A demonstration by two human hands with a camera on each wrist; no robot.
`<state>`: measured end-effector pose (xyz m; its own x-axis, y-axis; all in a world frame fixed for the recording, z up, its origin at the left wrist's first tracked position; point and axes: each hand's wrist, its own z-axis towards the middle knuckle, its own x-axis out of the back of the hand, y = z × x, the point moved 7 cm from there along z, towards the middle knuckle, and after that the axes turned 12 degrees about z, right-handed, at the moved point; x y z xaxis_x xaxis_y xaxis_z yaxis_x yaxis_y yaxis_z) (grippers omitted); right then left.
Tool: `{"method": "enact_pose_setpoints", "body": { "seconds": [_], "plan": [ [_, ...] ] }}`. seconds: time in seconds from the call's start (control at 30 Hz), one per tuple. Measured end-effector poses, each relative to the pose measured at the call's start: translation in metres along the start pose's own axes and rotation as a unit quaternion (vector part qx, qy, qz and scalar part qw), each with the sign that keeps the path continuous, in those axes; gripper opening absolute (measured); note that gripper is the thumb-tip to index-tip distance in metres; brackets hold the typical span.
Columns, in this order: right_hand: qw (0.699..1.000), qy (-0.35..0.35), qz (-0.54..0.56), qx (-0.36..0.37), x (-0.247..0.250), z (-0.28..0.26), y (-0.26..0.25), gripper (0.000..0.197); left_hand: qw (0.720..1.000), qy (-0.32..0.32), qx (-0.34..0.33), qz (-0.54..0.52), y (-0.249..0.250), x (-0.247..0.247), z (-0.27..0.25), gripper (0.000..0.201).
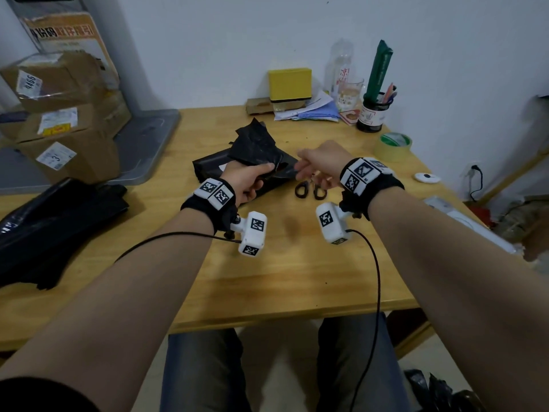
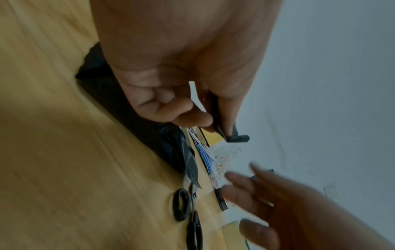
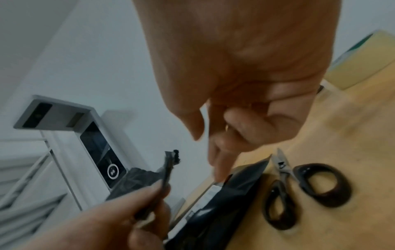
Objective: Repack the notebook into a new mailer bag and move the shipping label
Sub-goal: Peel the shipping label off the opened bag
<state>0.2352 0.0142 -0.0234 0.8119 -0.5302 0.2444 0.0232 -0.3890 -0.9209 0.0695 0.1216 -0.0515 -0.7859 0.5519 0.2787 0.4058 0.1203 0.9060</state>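
A black mailer bag (image 1: pixel 209 169) lies flat on the wooden table (image 1: pixel 267 278) in the head view; what it contains is hidden. Its torn, crumpled upper part (image 1: pixel 258 144) stands up from it. My left hand (image 1: pixel 249 181) grips that loose black plastic (image 2: pixel 222 130), pinched between thumb and fingers. My right hand (image 1: pixel 312 165) hovers just right of the bag with relaxed fingers (image 2: pixel 245 184) and holds nothing. A white strip, perhaps the label (image 3: pixel 208 194), shows along the bag's edge in the right wrist view.
Black-handled scissors (image 1: pixel 310 190) lie under my right hand. A pile of black bags (image 1: pixel 50 224) sits at the table's left. A tape roll (image 1: pixel 393 147), pen cup (image 1: pixel 371 115), yellow box (image 1: pixel 289 84) and papers are at the back. Cardboard boxes (image 1: pixel 59 120) stand far left.
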Motion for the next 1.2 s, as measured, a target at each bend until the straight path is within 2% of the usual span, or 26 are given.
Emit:
{"method": "enact_pose_setpoints", "body": {
  "seconds": [0.1,0.17,0.23,0.33,0.47,0.57,0.63,0.67,0.77,0.87,1.03,1.2],
  "plan": [
    [0.998,-0.063,0.006,0.001,-0.012,-0.006,-0.007,0.052,0.999,-0.023,-0.018,0.013,0.007,-0.011,0.000,0.032],
    [0.997,-0.073,-0.002,0.004,-0.014,-0.005,-0.007,0.042,0.998,-0.041,-0.037,0.024,0.013,-0.020,0.001,0.029],
    [0.998,-0.048,0.031,0.010,-0.008,0.000,-0.004,0.029,0.997,-0.054,-0.055,0.032,0.019,-0.028,0.002,0.022],
    [0.990,0.006,0.138,-0.004,0.008,0.007,0.011,0.023,0.996,-0.067,-0.057,0.021,0.021,-0.035,0.002,0.006],
    [0.946,0.087,0.310,-0.034,0.038,0.023,0.036,0.020,0.997,-0.063,-0.046,0.010,0.020,-0.040,0.008,0.011],
    [0.916,0.119,0.378,-0.057,0.052,0.030,0.048,0.027,0.997,-0.061,-0.039,0.008,0.020,-0.041,0.012,0.011],
    [0.928,0.097,0.345,-0.098,0.054,0.032,0.055,0.037,0.998,-0.060,-0.032,0.005,0.019,-0.041,0.014,0.012],
    [0.937,0.061,0.320,-0.127,0.051,0.033,0.057,0.039,0.998,-0.059,-0.030,0.006,0.019,-0.041,0.015,0.013],
    [0.929,-0.031,0.321,-0.181,0.030,0.026,0.057,0.038,0.998,-0.051,-0.031,0.036,0.019,-0.035,0.017,0.015],
    [0.951,-0.062,0.251,-0.169,0.014,0.020,0.045,0.041,0.997,-0.017,-0.042,0.066,0.025,-0.013,0.025,0.015],
    [0.968,-0.105,0.186,-0.129,-0.023,0.019,0.018,0.036,0.988,0.095,-0.069,0.105,0.037,0.042,0.044,0.009],
    [0.973,-0.136,0.133,-0.134,-0.053,0.028,0.017,0.034,0.984,0.085,-0.032,0.152,0.029,0.064,0.063,0.021]
  ]
}}
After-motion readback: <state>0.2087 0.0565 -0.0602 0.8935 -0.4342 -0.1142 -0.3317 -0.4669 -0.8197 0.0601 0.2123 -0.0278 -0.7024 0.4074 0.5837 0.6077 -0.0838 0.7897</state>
